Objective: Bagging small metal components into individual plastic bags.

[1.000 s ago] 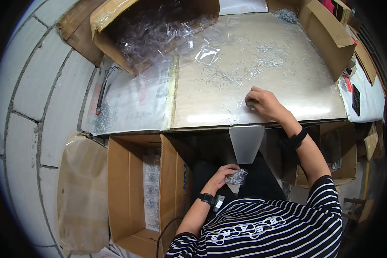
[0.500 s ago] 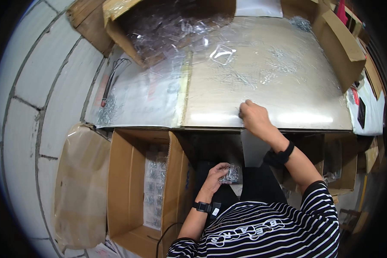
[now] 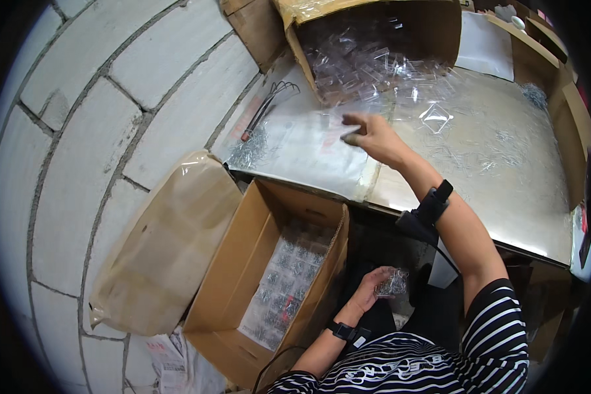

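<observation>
Down by my lap, my left hand point(image 3: 372, 287) is closed on a small clear plastic box point(image 3: 394, 282) filled with thin silvery metal pieces, too fine to make out exactly. My right hand point(image 3: 375, 138) hovers over the table near the seam between its white-covered left part point(image 3: 295, 148) and the shiny tan sheet point(image 3: 479, 190). Its fingers are spread, with nothing visible between them. Just beyond it, clear plastic cases point(image 3: 368, 69) spill from a cardboard box point(image 3: 377, 29) lying on its side. One clear lid-like piece point(image 3: 437, 118) lies on the tan sheet among scattered silvery bits point(image 3: 502, 141).
Below the table's left edge stands an open cardboard carton point(image 3: 220, 315) with rows of filled clear boxes point(image 3: 285, 279). A wire whisk-like tool point(image 3: 259, 115) lies beside a silvery heap point(image 3: 248, 150). A block wall point(image 3: 131, 98) and a brown-wrapped panel point(image 3: 167, 243) bound the left.
My right hand has moved left and farther across the table, its fingers opening. The view has swung left. My left hand keeps its hold on the clear plastic box.
</observation>
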The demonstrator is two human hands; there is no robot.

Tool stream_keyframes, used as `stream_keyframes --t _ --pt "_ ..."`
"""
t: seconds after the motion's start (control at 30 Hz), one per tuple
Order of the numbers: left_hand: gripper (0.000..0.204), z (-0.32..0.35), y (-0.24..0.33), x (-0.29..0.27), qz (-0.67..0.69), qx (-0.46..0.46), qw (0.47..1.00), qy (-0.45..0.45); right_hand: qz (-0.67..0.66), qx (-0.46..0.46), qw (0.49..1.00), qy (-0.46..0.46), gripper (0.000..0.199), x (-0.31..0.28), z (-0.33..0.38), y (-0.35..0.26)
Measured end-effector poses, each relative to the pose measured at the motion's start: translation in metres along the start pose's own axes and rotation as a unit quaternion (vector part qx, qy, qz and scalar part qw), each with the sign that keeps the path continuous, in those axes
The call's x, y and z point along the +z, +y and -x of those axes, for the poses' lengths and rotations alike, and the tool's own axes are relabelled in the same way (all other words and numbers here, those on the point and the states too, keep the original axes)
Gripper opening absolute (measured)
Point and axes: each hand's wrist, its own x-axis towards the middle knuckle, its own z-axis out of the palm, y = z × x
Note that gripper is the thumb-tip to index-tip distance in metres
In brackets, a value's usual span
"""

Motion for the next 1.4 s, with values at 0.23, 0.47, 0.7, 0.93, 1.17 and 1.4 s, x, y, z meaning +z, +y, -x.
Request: stream_keyframes --t 0.23,0.47,0.7,0.93,1.17,1.4 --pt "0.047 0.013 0.040 0.016 0.067 0.070 0.995 0.035 0.144 -0.027 0.988 0.042 0.018 -0.024 0.134 0.022" --pt "0.048 0.013 0.048 0.065 -0.008 0.102 0.994 0.026 0.320 -0.072 0.943 0.057 0.047 -0.015 0.258 0.040" --pt "0.044 0.001 0.015 0.094 -0.003 0.097 0.995 0.013 0.445 -0.108 0.889 -0.029 0.045 -0.004 0.303 0.044" --pt "0.031 0.009 0.008 0.103 -0.013 0.082 0.997 -0.004 0.362 -0.161 0.918 0.029 0.040 -0.017 0.299 0.042" --pt "0.033 0.016 0.022 0.114 0.017 0.038 0.998 -0.043 0.369 -0.100 0.917 0.116 0.042 -0.013 0.306 0.029" --pt "0.032 0.020 0.022 0.110 -0.082 0.067 0.994 -0.027 0.336 -0.092 0.932 0.096 0.036 -0.019 0.316 0.036"
